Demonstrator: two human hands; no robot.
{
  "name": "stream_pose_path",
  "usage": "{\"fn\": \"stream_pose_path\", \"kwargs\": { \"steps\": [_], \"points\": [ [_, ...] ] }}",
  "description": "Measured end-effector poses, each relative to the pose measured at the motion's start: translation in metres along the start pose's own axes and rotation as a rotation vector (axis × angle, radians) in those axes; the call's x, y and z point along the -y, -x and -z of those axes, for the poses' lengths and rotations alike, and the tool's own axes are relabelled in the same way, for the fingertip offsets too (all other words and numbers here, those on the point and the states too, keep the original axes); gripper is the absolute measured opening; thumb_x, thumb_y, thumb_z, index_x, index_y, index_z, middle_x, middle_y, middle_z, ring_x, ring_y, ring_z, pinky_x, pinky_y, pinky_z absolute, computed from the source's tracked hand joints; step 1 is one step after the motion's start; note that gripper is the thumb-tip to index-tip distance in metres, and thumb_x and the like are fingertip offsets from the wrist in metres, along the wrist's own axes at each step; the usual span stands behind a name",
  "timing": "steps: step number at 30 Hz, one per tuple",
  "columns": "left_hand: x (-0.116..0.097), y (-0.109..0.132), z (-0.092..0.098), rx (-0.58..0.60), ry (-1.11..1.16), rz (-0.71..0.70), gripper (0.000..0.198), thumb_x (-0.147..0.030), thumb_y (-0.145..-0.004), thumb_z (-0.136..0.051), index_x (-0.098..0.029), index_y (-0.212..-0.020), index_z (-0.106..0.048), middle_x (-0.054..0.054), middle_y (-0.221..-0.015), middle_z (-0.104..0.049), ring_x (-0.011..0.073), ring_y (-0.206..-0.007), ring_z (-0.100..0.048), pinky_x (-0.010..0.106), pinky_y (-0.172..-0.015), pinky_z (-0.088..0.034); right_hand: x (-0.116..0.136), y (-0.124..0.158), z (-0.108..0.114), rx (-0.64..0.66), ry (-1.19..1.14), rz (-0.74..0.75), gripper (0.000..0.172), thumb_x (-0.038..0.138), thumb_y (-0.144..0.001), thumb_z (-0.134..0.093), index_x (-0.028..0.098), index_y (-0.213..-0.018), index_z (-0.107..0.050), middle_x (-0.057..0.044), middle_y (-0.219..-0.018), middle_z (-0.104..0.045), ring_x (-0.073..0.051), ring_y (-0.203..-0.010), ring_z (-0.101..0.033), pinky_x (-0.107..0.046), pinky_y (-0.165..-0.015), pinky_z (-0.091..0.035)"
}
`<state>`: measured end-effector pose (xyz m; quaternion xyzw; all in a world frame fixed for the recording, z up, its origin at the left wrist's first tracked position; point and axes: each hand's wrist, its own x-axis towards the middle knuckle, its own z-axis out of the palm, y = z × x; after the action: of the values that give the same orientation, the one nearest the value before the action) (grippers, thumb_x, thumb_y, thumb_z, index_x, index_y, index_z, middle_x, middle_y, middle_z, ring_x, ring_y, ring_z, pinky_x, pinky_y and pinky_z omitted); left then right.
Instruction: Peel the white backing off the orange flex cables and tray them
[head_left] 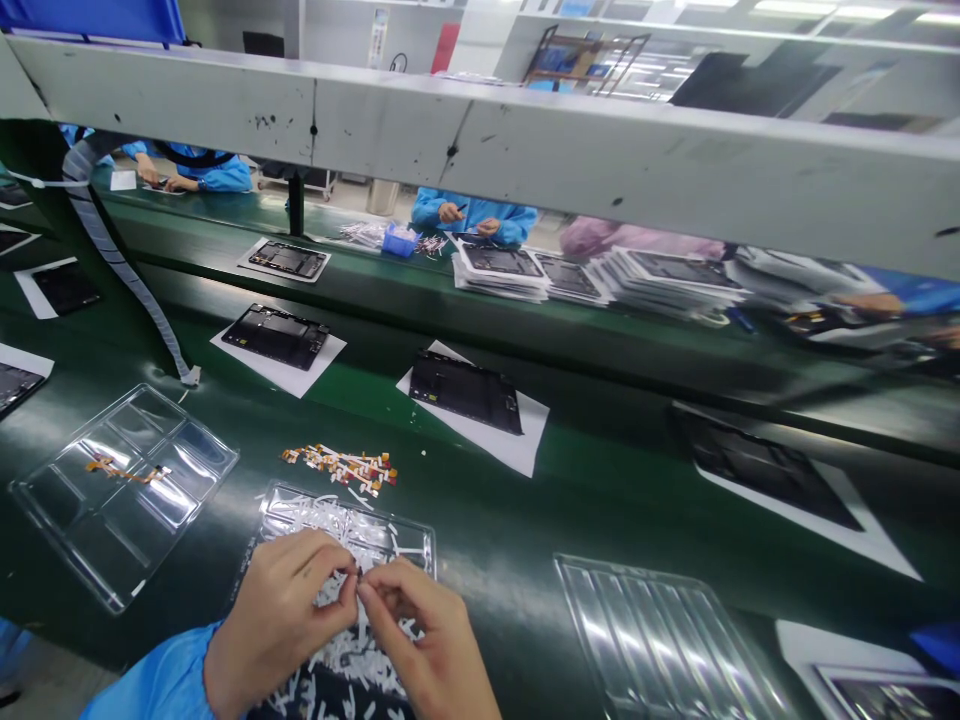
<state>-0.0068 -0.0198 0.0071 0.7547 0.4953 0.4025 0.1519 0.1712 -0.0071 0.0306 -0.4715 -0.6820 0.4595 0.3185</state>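
My left hand (300, 600) and my right hand (420, 630) meet fingertip to fingertip, each in a pinch. A tiny dark piece shows between the fingertips, too small to name. Below them lies a clear plastic tray (420, 535) strewn with white paper-like strips (360, 655). Just beyond that tray is a heap of orange and white flex cables (345, 466). To the left, a clear compartmented tray (112, 545) holds a few orange flex cables (127, 470).
Black tablet housings on white sheets lie along the green bench, one at centre (465, 390). A ribbed clear tray (667, 640) sits at right. A white beam (525, 150) crosses above. Co-workers in blue sleeves (510, 220) sit opposite, beside stacked housings (502, 275).
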Motion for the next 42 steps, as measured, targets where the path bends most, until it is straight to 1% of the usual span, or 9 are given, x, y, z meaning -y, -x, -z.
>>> {"fn": "stream_pose_path", "kwargs": {
  "steps": [4, 9, 13, 16, 19, 22, 25, 33, 42],
  "points": [
    [0.001, 0.004, -0.001, 0.076, 0.009, 0.025, 0.017, -0.004, -0.08, -0.055, -0.02, -0.084, -0.059, -0.001, -0.075, -0.064, 0.0154, -0.066, -0.061, 0.027, -0.063, -0.041, -0.003, 0.0, 0.004, 0.082, -0.162, -0.1, 0.03, 0.042, -0.093, -0.065, 0.019, -0.076, -0.069, -0.001, -0.069, -0.063, -0.013, -0.058, -0.056, -0.022, -0.056, -0.045],
    [0.003, 0.001, 0.005, 0.302, 0.369, 0.363, 0.015, -0.006, -0.078, -0.055, -0.02, -0.077, -0.061, -0.002, -0.072, -0.063, 0.0134, -0.064, -0.058, 0.022, -0.059, -0.041, -0.016, 0.003, 0.004, 0.209, -0.588, -0.347, 0.042, 0.057, -0.081, -0.077, 0.018, -0.075, -0.064, 0.005, -0.057, -0.054, -0.008, -0.043, -0.046, -0.019, -0.045, -0.04],
    [0.011, -0.002, 0.009, 0.304, 0.38, 0.555, 0.012, -0.012, -0.082, -0.058, -0.019, -0.084, -0.067, 0.001, -0.08, -0.068, 0.0148, -0.068, -0.06, 0.023, -0.06, -0.043, -0.026, 0.001, 0.005, 0.123, -0.543, -0.349, 0.047, 0.062, -0.079, -0.077, 0.018, -0.075, -0.063, 0.008, -0.053, -0.043, -0.006, -0.042, -0.037, -0.017, -0.041, -0.033],
    [0.011, -0.004, 0.01, 0.333, 0.467, 0.513, 0.017, -0.021, -0.087, -0.064, -0.022, -0.102, -0.072, 0.003, -0.097, -0.073, 0.0163, -0.075, -0.063, 0.024, -0.063, -0.046, -0.026, -0.001, 0.007, 0.159, -0.448, -0.341, 0.047, 0.062, -0.08, -0.077, 0.017, -0.075, -0.065, 0.008, -0.054, -0.041, -0.006, -0.046, -0.034, -0.017, -0.042, -0.029],
    [0.008, -0.005, 0.008, 0.326, 0.452, 0.472, 0.013, -0.026, -0.091, -0.065, -0.023, -0.095, -0.076, 0.002, -0.088, -0.075, 0.0169, -0.076, -0.065, 0.026, -0.068, -0.048, -0.021, -0.002, 0.009, 0.183, -0.408, -0.355, 0.047, 0.063, -0.078, -0.078, 0.016, -0.077, -0.068, 0.006, -0.056, -0.046, -0.008, -0.05, -0.039, -0.019, -0.045, -0.033],
    [0.008, -0.005, 0.006, 0.306, 0.48, 0.52, 0.016, -0.029, -0.093, -0.064, -0.024, -0.102, -0.077, 0.003, -0.094, -0.076, 0.0177, -0.08, -0.067, 0.027, -0.075, -0.052, -0.017, -0.003, 0.009, 0.148, -0.41, -0.372, 0.051, 0.067, -0.076, -0.077, 0.016, -0.08, -0.069, 0.006, -0.057, -0.047, -0.009, -0.05, -0.042, -0.02, -0.047, -0.037],
    [0.007, -0.002, 0.003, 0.267, 0.504, 0.53, 0.029, -0.028, -0.087, -0.071, -0.025, -0.116, -0.073, 0.004, -0.1, -0.076, 0.0174, -0.078, -0.067, 0.027, -0.072, -0.055, -0.016, -0.004, 0.007, 0.09, -0.376, -0.336, 0.05, 0.066, -0.078, -0.075, 0.017, -0.078, -0.068, 0.004, -0.058, -0.05, -0.01, -0.05, -0.045, -0.021, -0.048, -0.039],
    [0.002, 0.001, -0.006, 0.138, 0.443, 0.42, 0.031, -0.009, -0.082, -0.062, -0.024, -0.105, -0.074, 0.001, -0.091, -0.077, 0.0167, -0.076, -0.071, 0.028, -0.073, -0.058, -0.014, -0.001, 0.005, 0.029, -0.173, -0.19, 0.036, 0.052, -0.091, -0.066, 0.019, -0.081, -0.072, -0.001, -0.068, -0.063, -0.015, -0.06, -0.054, -0.023, -0.055, -0.044],
    [0.003, 0.002, -0.008, 0.119, 0.381, 0.451, 0.027, -0.009, -0.079, -0.064, -0.021, -0.102, -0.07, -0.001, -0.084, -0.073, 0.0159, -0.074, -0.069, 0.026, -0.072, -0.055, -0.011, 0.003, 0.001, -0.042, 0.017, -0.017, 0.024, 0.036, -0.097, -0.06, 0.019, -0.085, -0.072, -0.002, -0.074, -0.066, -0.016, -0.065, -0.062, -0.023, -0.061, -0.047]
  ]
}}
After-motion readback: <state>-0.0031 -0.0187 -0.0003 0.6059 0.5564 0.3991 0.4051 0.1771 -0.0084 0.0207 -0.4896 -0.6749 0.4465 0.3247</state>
